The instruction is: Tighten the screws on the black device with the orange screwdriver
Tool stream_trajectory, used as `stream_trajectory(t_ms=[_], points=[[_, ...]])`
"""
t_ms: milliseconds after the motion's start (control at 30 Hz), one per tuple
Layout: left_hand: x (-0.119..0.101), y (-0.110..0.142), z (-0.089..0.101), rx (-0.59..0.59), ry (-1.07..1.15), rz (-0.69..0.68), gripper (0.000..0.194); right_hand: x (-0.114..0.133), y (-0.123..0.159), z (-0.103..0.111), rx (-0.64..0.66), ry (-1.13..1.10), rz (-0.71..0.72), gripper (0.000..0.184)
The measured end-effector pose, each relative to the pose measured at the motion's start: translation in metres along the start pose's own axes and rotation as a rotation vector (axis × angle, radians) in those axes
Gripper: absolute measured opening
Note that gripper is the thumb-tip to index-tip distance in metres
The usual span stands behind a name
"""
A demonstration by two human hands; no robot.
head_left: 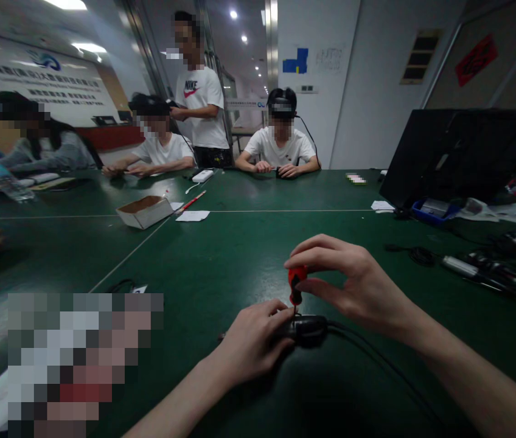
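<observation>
My right hand (349,277) grips a short red and black screwdriver (296,285) by its handle, thumb and fingertips around the top. The screwdriver stands upright, its shaft pointing down at a black corded device (310,330) on the green table. My left hand (258,334) is closed over the left part of this device and holds it against the tabletop, fingertips close to the screwdriver's tip. Its exact kind I cannot make out, since my fingers cover much of it. A black cable (367,347) leaves its right end and curves toward the table's near edge.
On the green table (240,255) stand an open cardboard box (143,212) and a dark monitor (463,158). A blue tray (434,211), coiled cable (415,254) and tools lie at right. Across the table, people sit working with their hands; one person (201,91) stands.
</observation>
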State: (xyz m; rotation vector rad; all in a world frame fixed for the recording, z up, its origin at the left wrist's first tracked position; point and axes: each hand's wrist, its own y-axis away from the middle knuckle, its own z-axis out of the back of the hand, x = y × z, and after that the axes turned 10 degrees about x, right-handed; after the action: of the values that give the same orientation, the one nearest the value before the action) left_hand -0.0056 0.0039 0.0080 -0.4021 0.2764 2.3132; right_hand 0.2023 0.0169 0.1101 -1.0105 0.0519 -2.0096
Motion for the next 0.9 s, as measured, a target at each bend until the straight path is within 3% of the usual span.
stream_trajectory(t_ms=[100,233,500,667,900], points=[[0.0,0.0,0.0,-0.004,0.0,0.004,0.033,0.001,0.001,0.001,0.029,0.002,0.019,0.03],[-0.001,0.0,0.003,0.004,0.011,0.011,0.035,0.001,0.001,-0.001,0.047,-0.064,-0.054,0.019],[-0.001,0.0,0.002,0.003,0.017,0.019,0.034,-0.013,-0.004,-0.006,-0.06,-0.188,-0.113,0.027],[-0.002,0.0,0.004,0.0,0.036,0.016,0.03,-0.025,-0.008,-0.002,-0.109,-0.224,-0.096,0.023],[-0.002,-0.001,0.005,0.0,0.026,0.001,0.03,-0.026,-0.009,-0.002,-0.088,-0.19,-0.094,0.023]])
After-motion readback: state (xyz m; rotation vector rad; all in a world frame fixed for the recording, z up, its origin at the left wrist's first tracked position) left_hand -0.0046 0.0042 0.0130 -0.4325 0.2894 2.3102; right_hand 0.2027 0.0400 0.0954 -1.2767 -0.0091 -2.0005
